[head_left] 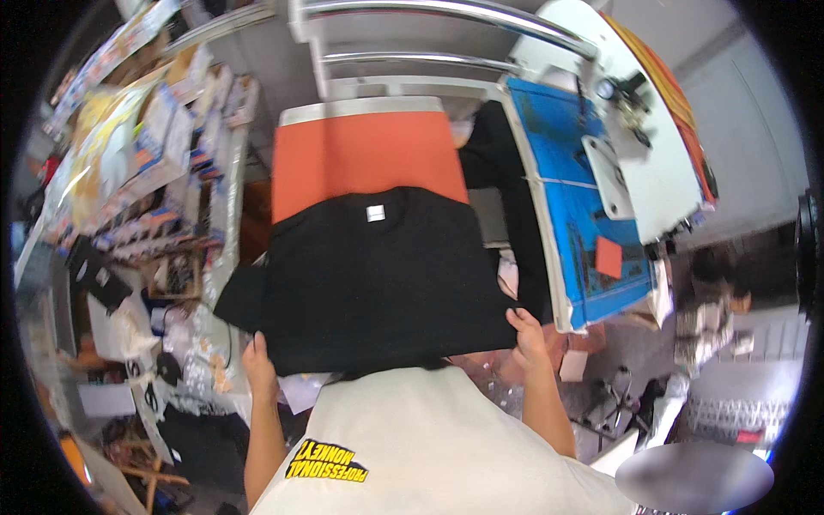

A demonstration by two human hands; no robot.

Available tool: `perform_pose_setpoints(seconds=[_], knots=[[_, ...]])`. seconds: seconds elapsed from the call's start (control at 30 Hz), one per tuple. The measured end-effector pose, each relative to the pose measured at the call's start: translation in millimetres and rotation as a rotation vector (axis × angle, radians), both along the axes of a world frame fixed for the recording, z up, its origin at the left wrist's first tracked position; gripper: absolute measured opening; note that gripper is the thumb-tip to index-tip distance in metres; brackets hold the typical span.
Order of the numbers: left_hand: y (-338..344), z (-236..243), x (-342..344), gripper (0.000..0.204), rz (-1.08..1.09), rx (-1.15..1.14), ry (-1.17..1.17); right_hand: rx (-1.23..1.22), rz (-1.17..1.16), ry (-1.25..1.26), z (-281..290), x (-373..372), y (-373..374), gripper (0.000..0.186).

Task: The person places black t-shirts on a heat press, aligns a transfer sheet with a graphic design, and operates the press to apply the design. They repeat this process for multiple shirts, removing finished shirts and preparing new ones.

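Note:
A black T-shirt (369, 275) is spread out in front of me, its neckline with a small white label facing away from me. Its far part lies over an orange flat board (369, 154) with a pale far edge. My left hand (259, 356) grips the shirt's near left edge, thumb on top. At the near right edge, my right hand (526, 332) pinches the fabric in the same way. The fingers under the cloth are hidden on both sides.
On the right stands a blue framed screen (571, 206) with a small orange square on it. More black cloth (506, 172) hangs beside the board. Stacked boxes (163, 129) fill the left side. Metal rails (421, 60) run behind the board. A stool base (620, 399) stands at lower right.

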State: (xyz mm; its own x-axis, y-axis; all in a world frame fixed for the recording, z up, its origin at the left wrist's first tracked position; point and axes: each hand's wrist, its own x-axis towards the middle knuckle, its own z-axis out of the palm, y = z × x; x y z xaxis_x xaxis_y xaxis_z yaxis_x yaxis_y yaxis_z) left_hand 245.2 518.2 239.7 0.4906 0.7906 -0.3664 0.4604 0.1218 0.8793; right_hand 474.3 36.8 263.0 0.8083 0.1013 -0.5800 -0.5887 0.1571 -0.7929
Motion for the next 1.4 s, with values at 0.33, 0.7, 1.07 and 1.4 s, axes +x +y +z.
perform_pose_setpoints(seconds=[0.33, 0.7, 1.07, 1.4], knots=[[113.0, -48.5, -50.5, 0.036, -0.592, 0.287, 0.541, -1.609, -0.069, -0.617, 133.6, 108.6, -47.4, 0.040], [11.6, 63.5, 79.7, 0.026, -0.275, 0.456, -0.078, -0.173, -0.344, -0.446, 129.8, 90.3, -61.1, 0.038], [-32.2, 139.0, 182.1, 0.020, -0.958, 0.621, -0.141, -0.423, 0.948, -0.730, 61.2, 49.2, 235.9, 0.037], [22.4, 90.3, 339.2, 0.019, -0.631, 0.771, -0.469, -1.071, 1.160, -1.251, 52.8, 178.9, 288.4, 0.021]])
